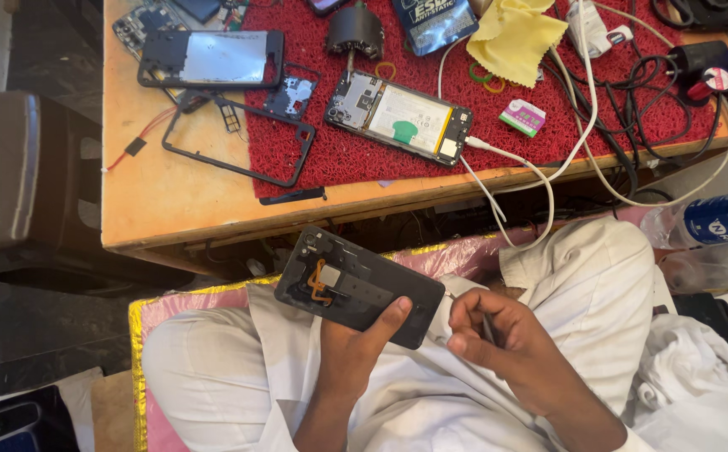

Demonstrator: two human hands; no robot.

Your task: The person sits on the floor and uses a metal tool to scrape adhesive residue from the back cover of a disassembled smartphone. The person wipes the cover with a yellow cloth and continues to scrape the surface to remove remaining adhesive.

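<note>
My left hand (355,351) holds a black phone back cover (355,285) over my lap, inner side up, with an orange flex strip and a small grey pad on it. My thumb lies across its lower edge. My right hand (493,335) is curled just right of the cover, pinching a thin dark tool between the fingers; its tip is hard to make out. An opened phone (397,115) with its battery showing lies on the red mat (339,159) on the wooden table (171,192), plugged into a white cable (506,159).
On the table lie a phone screen (213,59), a black frame (238,146), a yellow cloth (514,38), a small pink-and-green box (523,117) and tangled black cables (657,92). A plastic bottle (715,222) lies at right. A dark stool (12,184) stands at left.
</note>
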